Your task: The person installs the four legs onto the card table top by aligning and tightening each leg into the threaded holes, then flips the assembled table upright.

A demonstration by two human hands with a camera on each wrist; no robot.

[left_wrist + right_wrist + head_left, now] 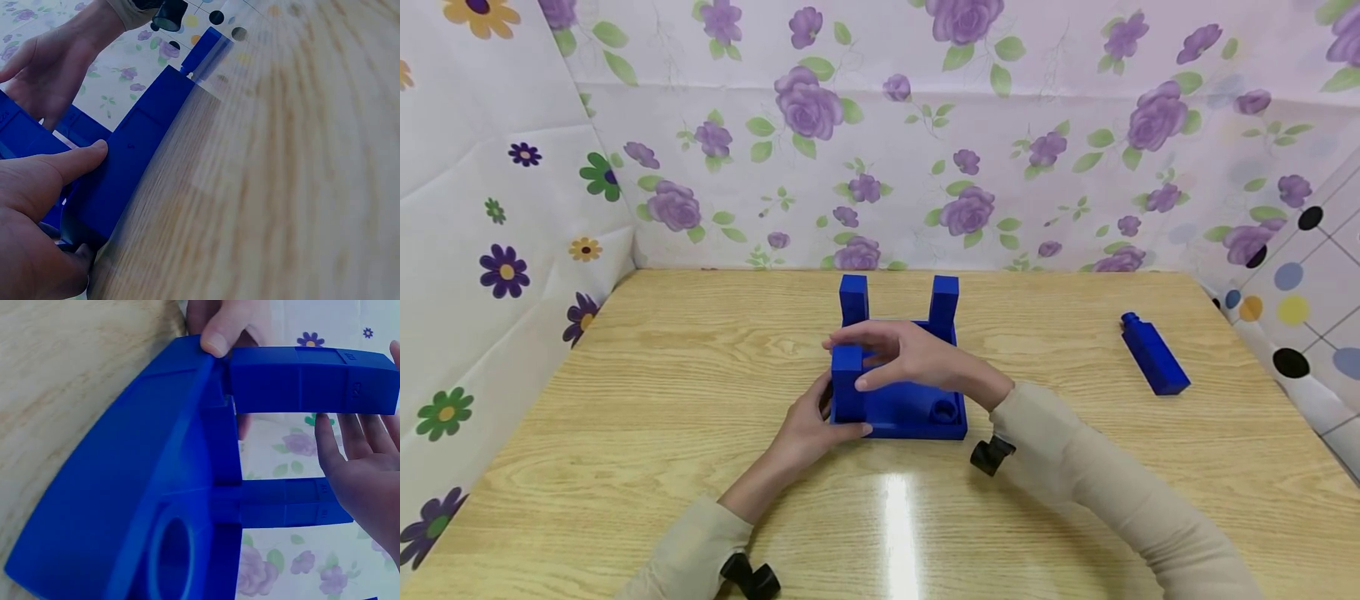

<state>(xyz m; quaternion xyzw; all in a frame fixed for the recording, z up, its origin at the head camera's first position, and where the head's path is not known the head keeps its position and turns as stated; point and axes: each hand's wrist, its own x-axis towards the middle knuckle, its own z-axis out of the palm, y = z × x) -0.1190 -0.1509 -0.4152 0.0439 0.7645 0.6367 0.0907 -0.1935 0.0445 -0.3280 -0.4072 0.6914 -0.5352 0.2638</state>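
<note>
A blue tray-like toy tabletop [898, 429] lies upside down on the table, with square legs standing at three corners. At its near-left corner my left hand [808, 425] grips the frame, thumb on the front rim and fingers round the side. My right hand [917, 354] is loosely around the top of the near-left leg [847, 383], thumb on one side and the fingers reaching past the other. The right wrist view shows the thumb tip right at this leg [312, 378], the fingers partly hidden behind it. A round socket [943, 411] shows at the near-right corner.
A loose blue leg [1153, 354] with a threaded end lies on the wooden table [700, 358] at the right. Flowered cloth [880, 150] hangs behind the table, and patterned sheets stand along both sides.
</note>
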